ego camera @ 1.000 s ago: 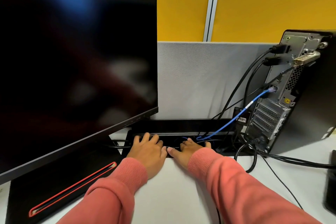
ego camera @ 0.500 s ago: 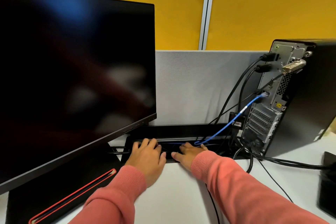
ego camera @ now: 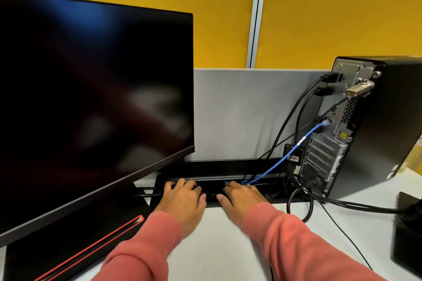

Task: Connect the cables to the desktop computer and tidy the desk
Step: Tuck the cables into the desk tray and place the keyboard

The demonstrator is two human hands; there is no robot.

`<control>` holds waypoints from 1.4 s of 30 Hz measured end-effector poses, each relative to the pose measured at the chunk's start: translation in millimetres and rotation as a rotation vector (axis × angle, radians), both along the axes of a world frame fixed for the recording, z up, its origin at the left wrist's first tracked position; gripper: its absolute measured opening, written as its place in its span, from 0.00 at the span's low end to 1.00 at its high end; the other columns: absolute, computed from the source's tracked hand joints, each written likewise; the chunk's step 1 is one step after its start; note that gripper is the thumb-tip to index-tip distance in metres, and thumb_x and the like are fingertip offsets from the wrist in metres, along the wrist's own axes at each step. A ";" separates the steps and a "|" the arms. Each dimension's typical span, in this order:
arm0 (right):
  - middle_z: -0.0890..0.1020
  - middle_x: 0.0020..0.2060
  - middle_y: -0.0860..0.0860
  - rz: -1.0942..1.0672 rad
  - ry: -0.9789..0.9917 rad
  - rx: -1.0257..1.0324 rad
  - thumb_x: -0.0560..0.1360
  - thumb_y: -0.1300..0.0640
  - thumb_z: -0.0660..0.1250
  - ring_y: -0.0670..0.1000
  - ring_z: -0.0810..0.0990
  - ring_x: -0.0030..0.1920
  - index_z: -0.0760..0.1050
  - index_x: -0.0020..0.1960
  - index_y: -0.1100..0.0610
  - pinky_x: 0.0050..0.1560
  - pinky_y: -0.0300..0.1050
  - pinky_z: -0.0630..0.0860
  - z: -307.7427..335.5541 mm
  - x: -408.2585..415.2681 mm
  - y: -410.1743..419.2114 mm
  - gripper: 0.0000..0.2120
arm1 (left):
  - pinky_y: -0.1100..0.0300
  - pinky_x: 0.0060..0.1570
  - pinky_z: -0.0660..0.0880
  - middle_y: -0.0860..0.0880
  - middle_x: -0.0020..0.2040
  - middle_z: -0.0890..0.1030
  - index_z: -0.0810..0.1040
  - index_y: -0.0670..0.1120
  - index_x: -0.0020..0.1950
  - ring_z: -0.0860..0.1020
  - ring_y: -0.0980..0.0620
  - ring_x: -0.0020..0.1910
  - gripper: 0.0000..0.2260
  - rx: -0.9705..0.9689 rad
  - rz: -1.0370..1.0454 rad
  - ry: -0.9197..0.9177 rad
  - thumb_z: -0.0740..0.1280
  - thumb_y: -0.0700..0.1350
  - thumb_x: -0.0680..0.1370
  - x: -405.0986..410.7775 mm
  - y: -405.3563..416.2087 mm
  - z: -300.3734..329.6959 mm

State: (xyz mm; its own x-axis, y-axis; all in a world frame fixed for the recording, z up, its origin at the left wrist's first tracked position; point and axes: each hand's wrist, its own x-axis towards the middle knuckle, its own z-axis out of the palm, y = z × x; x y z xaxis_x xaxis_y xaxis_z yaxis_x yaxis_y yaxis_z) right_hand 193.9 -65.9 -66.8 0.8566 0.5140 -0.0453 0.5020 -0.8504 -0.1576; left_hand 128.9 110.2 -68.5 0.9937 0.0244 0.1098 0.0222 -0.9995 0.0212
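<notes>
The black desktop tower (ego camera: pixel 383 134) stands at the right with its rear panel (ego camera: pixel 328 148) turned toward me. A blue cable (ego camera: pixel 285 159) and several black cables (ego camera: pixel 294 109) are plugged into that panel and run down into a black cable tray (ego camera: pixel 228 166) along the desk's back edge. My left hand (ego camera: pixel 182 201) and my right hand (ego camera: pixel 242 198) lie side by side at the tray's front lip. Their fingers reach forward into the dark slot among the cables. The fingertips are partly hidden there.
A large dark monitor (ego camera: pixel 91 109) fills the left, on a black base with a red stripe (ego camera: pixel 91 251). A loop of black cable (ego camera: pixel 299 207) lies on the white desk (ego camera: pixel 228 246). A black box (ego camera: pixel 408 235) sits at the right edge. A grey partition (ego camera: pixel 239 109) backs the desk.
Both hands have stayed at the tray, with the fingers dipping a little deeper into the slot. My view has tilted up slightly.
</notes>
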 end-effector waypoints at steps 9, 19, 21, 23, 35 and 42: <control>0.78 0.63 0.49 -0.058 -0.007 0.028 0.83 0.43 0.54 0.56 0.76 0.64 0.74 0.67 0.50 0.64 0.49 0.69 9.9 -9.7 -1.7 0.19 | 0.51 0.70 0.59 0.56 0.65 0.76 0.77 0.53 0.70 0.69 0.53 0.68 0.23 -0.011 -0.016 -0.055 0.48 0.56 0.85 -1.5 0.0 -1.2; 0.78 0.66 0.51 -0.041 0.064 0.085 0.83 0.48 0.56 0.57 0.75 0.67 0.76 0.66 0.52 0.68 0.51 0.70 24.4 -20.2 -21.4 0.17 | 0.50 0.72 0.59 0.55 0.66 0.76 0.76 0.54 0.71 0.71 0.52 0.69 0.21 -0.012 -0.036 0.050 0.49 0.56 0.86 -7.9 1.3 8.3; 0.79 0.65 0.52 -0.032 0.068 0.127 0.82 0.49 0.57 0.58 0.76 0.66 0.77 0.65 0.51 0.65 0.52 0.74 31.4 -23.8 -27.8 0.16 | 0.50 0.77 0.54 0.54 0.72 0.72 0.70 0.55 0.76 0.68 0.51 0.73 0.21 -0.043 -0.066 0.121 0.50 0.55 0.86 -15.9 3.9 13.4; 0.79 0.66 0.51 -0.020 0.054 0.155 0.82 0.52 0.59 0.56 0.76 0.67 0.77 0.66 0.51 0.65 0.51 0.74 38.3 -31.9 -34.4 0.16 | 0.50 0.80 0.50 0.53 0.78 0.67 0.64 0.54 0.80 0.63 0.52 0.77 0.23 -0.057 -0.083 0.172 0.51 0.55 0.86 -31.8 5.3 20.3; 0.59 0.79 0.42 0.070 0.120 0.174 0.77 0.36 0.63 0.53 0.62 0.77 0.63 0.76 0.39 0.76 0.53 0.61 37.9 -134.7 -95.2 0.29 | 0.50 0.80 0.52 0.60 0.83 0.52 0.50 0.66 0.82 0.54 0.51 0.81 0.33 -0.203 -0.207 0.370 0.58 0.70 0.79 -164.5 -15.4 38.4; 0.46 0.82 0.45 0.220 0.247 -0.029 0.63 0.22 0.67 0.51 0.48 0.81 0.39 0.77 0.29 0.79 0.61 0.42 47.6 -201.7 -134.5 0.54 | 0.44 0.80 0.44 0.55 0.83 0.44 0.35 0.66 0.80 0.46 0.51 0.81 0.58 -0.035 -0.384 0.495 0.71 0.76 0.64 -211.8 -44.1 50.9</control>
